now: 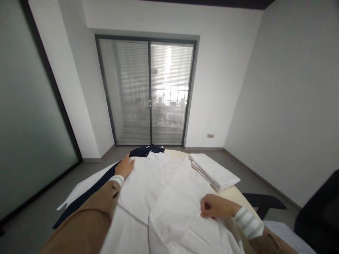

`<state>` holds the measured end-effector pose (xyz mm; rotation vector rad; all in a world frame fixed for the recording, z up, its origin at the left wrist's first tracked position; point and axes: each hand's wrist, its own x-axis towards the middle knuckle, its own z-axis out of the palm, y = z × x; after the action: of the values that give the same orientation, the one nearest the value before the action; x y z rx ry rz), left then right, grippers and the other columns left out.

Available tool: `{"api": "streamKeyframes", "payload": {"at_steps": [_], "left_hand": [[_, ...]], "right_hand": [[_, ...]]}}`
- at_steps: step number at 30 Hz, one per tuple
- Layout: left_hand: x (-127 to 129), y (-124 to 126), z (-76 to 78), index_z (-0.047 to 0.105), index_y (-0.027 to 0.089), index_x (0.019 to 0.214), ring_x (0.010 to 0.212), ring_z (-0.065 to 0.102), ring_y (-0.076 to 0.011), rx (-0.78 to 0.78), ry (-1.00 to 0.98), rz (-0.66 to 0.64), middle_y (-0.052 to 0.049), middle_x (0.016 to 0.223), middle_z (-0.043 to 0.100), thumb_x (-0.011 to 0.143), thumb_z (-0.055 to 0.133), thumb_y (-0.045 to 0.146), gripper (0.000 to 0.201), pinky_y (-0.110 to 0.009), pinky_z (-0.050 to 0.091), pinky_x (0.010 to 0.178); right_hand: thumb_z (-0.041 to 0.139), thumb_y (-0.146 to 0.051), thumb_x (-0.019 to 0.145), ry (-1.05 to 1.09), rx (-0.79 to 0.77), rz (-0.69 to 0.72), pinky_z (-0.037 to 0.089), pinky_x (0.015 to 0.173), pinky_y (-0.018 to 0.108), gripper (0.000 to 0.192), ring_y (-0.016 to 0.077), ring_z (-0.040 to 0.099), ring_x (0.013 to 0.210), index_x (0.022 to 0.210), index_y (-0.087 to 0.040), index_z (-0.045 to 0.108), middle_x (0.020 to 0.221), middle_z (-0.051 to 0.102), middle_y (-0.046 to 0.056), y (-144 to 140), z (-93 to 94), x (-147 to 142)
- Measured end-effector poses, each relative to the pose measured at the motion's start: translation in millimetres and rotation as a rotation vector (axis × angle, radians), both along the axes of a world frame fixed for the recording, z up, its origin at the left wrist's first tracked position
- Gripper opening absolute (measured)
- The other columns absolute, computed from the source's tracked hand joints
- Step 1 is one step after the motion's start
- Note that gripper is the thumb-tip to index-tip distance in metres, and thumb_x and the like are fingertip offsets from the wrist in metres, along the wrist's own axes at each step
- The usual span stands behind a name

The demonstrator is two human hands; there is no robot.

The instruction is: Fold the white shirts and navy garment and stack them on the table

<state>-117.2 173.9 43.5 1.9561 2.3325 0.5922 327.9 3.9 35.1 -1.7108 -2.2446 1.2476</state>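
White shirt spread flat, both hands on it, and a couple of ways this could get messy

The white shirt [159, 190] lies open across the round table [233, 193], on top of a dark navy garment [144, 151] that sticks out at the far edge and left side. Left hand [125, 167] rests flat with loose fingers on the far shoulder; right hand [212, 207] is curled, pinching the near right fabric. If that pinch drags sideways, I'd guess the front panel bunches into creases, and the navy layer underneath could slide with it. The folded white stack [214, 171] sits just beside the shirt's right sleeve area, so a wide sweep might knock it askew.
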Motion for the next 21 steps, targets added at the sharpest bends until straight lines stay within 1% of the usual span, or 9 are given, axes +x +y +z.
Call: {"api": "streamKeyframes", "payload": {"at_steps": [2, 4, 7, 11, 13, 15, 17, 19, 21], "left_hand": [[2, -11, -0.6, 0.041, 0.015, 0.139, 0.114, 0.062, -0.0387, -0.024, 0.003, 0.042, -0.025, 0.133, 0.057, 0.096, 0.031, 0.052, 0.058, -0.047, 0.047, 0.09], [2, -25, -1.2, 0.046, 0.012, 0.132, 0.11, 0.063, -0.0427, -0.07, 0.01, 0.076, -0.027, 0.128, 0.059, 0.095, 0.029, 0.056, 0.06, -0.052, 0.047, 0.087], [-2, -44, -4.8, 0.054, 0.009, 0.12, 0.104, 0.065, -0.0447, -0.15, 0.026, 0.086, -0.028, 0.114, 0.066, 0.093, 0.036, 0.054, 0.055, -0.053, 0.048, 0.083], [-9, -57, -10.2, 0.06, 0.012, 0.105, 0.1, 0.068, -0.0397, -0.208, 0.048, -0.003, -0.023, 0.106, 0.07, 0.089, 0.049, 0.04, 0.034, -0.046, 0.05, 0.081], [-12, -58, -10.5, 0.059, 0.015, 0.107, 0.102, 0.068, -0.0349, -0.188, 0.054, -0.055, -0.019, 0.108, 0.071, 0.089, 0.049, 0.033, 0.028, -0.04, 0.049, 0.083], [-13, -57, -9.9, 0.055, 0.016, 0.115, 0.104, 0.067, -0.0312, -0.143, 0.059, -0.074, -0.016, 0.11, 0.07, 0.093, 0.045, 0.031, 0.029, -0.037, 0.049, 0.084], [-12, -57, -9.5, 0.051, 0.018, 0.121, 0.105, 0.066, -0.029, -0.094, 0.069, -0.082, -0.014, 0.112, 0.069, 0.095, 0.04, 0.03, 0.031, -0.036, 0.048, 0.085], [-8, -60, -9.1, 0.049, 0.018, 0.124, 0.106, 0.066, -0.0277, -0.063, 0.084, -0.091, -0.013, 0.114, 0.068, 0.095, 0.041, 0.028, 0.032, -0.035, 0.048, 0.086], [-2, -67, -6.5, 0.048, 0.015, 0.127, 0.11, 0.063, -0.0283, -0.033, 0.103, -0.083, -0.016, 0.122, 0.063, 0.093, 0.044, 0.025, 0.036, -0.036, 0.046, 0.089]], "right_hand": [[0.068, -0.033, 0.073, 0.028, 0.042, -0.004, 0.037, 0.054, 0.021, 0.018, 0.0102, 0.051, 0.056, 0.08, -0.017, 0.064, 0.061, 0.058, -0.004, -4, 0.5, 3], [0.07, -0.039, 0.074, 0.022, 0.093, -0.003, 0.037, 0.056, 0.021, 0.025, 0.0108, 0.052, 0.061, 0.086, -0.018, 0.064, 0.066, 0.059, -0.003, -11, 3.3, 7], [0.079, -0.049, 0.064, -0.075, 0.09, 0.021, 0.035, 0.057, 0.022, 0.038, 0.0114, 0.05, 0.063, 0.079, -0.019, 0.062, 0.069, 0.058, -0.004, -24, 8.9, 18], [0.086, -0.049, 0.049, -0.238, 0.011, 0.035, 0.035, 0.055, 0.024, 0.046, 0.0125, 0.051, 0.06, 0.074, -0.019, 0.062, 0.066, 0.058, -0.004, -39, 16.2, 31], [0.088, -0.043, 0.042, -0.316, -0.048, 0.035, 0.036, 0.056, 0.024, 0.048, 0.0138, 0.053, 0.059, 0.075, -0.019, 0.063, 0.064, 0.059, -0.005, -45, 20.1, 32], [0.09, -0.034, 0.033, -0.389, -0.107, 0.025, 0.038, 0.056, 0.025, 0.054, 0.0147, 0.055, 0.059, 0.078, -0.019, 0.065, 0.063, 0.06, -0.006, -50, 24.6, 31], [0.09, -0.027, 0.028, -0.444, -0.14, 0.02, 0.04, 0.058, 0.026, 0.056, 0.0151, 0.055, 0.06, 0.078, -0.019, 0.066, 0.064, 0.061, -0.007, -56, 29.2, 29], [0.089, -0.025, 0.029, -0.506, -0.167, 0.013, 0.041, 0.06, 0.027, 0.05, 0.0152, 0.055, 0.06, 0.073, -0.02, 0.067, 0.062, 0.062, -0.007, -63, 32.7, 29], [0.088, -0.022, 0.029, -0.571, -0.198, 0.003, 0.041, 0.06, 0.027, 0.044, 0.0145, 0.054, 0.057, 0.068, -0.02, 0.068, 0.059, 0.061, -0.007, -69, 33.9, 31]]}}
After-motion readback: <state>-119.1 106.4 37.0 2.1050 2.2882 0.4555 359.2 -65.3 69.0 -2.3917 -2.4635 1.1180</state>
